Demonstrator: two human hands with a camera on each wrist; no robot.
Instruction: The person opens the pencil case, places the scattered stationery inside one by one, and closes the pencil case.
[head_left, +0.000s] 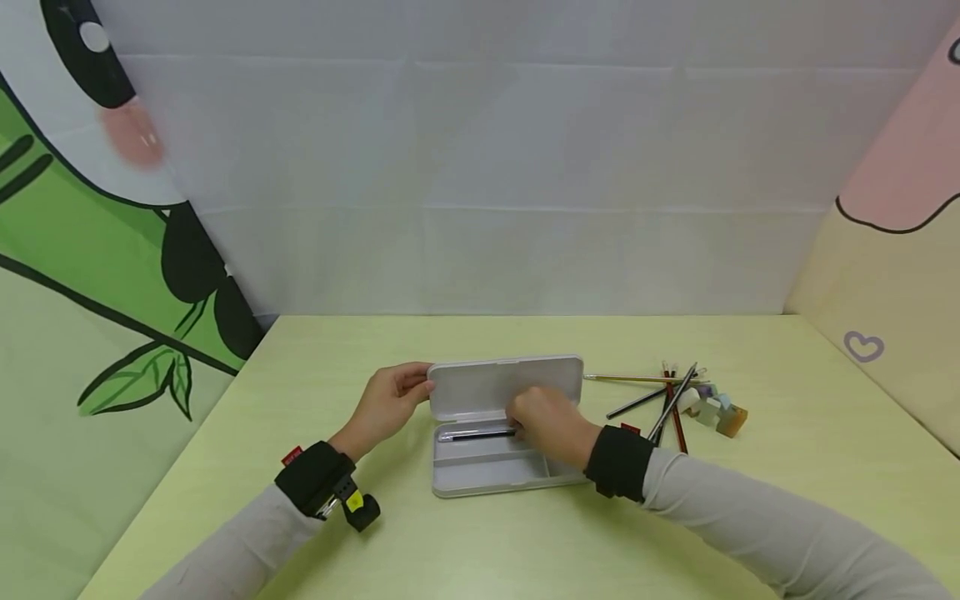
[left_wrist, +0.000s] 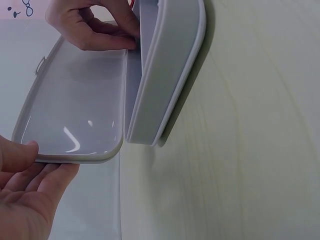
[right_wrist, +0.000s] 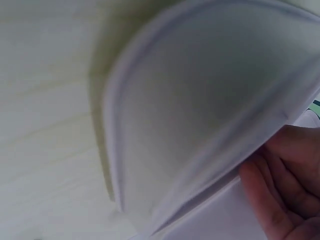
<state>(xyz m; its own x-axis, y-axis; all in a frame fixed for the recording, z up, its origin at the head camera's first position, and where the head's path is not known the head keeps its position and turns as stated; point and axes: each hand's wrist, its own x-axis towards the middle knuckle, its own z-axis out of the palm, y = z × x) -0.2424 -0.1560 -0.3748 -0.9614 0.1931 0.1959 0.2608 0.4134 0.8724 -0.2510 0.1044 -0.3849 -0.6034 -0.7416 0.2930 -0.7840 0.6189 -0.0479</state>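
A white pencil case (head_left: 491, 475) lies with its lid (head_left: 468, 392) raised toward the back. My left hand (head_left: 386, 408) holds the lid's left edge, thumb on the inner face and fingers behind, as the left wrist view (left_wrist: 30, 185) shows. Inside the case's back compartment is a slim black pencil (head_left: 480, 434). My right hand (head_left: 555, 425) reaches into that compartment, fingers curled at the pencil's right end. Its fingertips are mostly hidden in the head view. In the right wrist view the right hand (right_wrist: 290, 185) is beside the case wall (right_wrist: 190, 115).
Right of the case, several loose pencils (head_left: 677, 417) lie crossed in a pile, with a gold one (head_left: 630, 378) pointing at the lid. Small coloured blocks (head_left: 712, 410) sit against them. A printed cloth wall (head_left: 525, 250) stands behind the pale table (head_left: 360, 550).
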